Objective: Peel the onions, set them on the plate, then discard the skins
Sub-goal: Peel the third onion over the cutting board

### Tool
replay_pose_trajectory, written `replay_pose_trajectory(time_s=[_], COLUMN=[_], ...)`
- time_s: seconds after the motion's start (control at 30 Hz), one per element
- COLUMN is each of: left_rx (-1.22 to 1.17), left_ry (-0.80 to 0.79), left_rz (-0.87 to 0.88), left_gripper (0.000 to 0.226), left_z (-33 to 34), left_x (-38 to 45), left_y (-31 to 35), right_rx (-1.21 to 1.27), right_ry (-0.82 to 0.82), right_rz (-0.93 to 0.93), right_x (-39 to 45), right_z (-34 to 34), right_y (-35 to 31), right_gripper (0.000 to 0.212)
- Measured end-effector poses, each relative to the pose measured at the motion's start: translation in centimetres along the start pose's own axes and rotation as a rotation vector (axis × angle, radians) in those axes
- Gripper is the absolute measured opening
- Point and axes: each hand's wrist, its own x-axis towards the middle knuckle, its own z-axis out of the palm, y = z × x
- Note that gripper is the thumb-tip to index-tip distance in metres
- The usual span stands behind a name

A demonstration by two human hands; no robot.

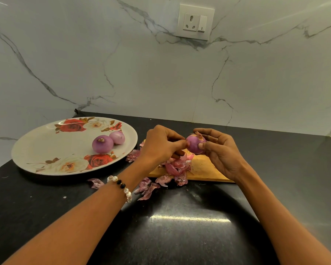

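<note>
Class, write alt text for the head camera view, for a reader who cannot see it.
Two hands hold an onion above a wooden board: the right hand grips it while the left hand pinches at its skin. Two peeled onions sit on a floral plate to the left, and loose skins litter the board and the black counter.

Count, head view. Onions: three in all. Two peeled onions point(102, 144) point(117, 137) lay on the one flowered plate point(46, 148) at left of centre; the third onion point(195, 144) was at centre, held between two hands, left hand point(161, 144) and right hand point(221, 152). One wooden board point(204, 172) below them. Loose skins point(175, 167): many pieces, not countable. One bead bracelet point(120, 185). One wall socket point(195, 22), upper centre.
</note>
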Motion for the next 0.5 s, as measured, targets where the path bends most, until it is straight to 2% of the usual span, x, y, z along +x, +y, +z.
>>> replay_pose_trajectory(time_s=[0.17, 0.37, 0.5], left_rx=[0.072, 0.076, 0.110], left_ry=[0.064, 0.090, 0.159], left_rz=[0.004, -0.046, -0.089], left_gripper=[0.006, 0.005, 0.005], left_z=[0.38, 0.12, -0.04], left_x=[-0.17, -0.12, 0.12], left_y=[-0.18, -0.12, -0.43], right_rx=[-0.014, 0.060, 0.158], right_ry=[0.007, -0.020, -0.015], right_rz=[-0.009, -0.021, -0.040], right_x=[0.06, 0.07, 0.17], right_z=[0.08, -0.01, -0.09], right_y=[0.28, 0.13, -0.03], right_gripper=[0.038, 0.049, 0.047])
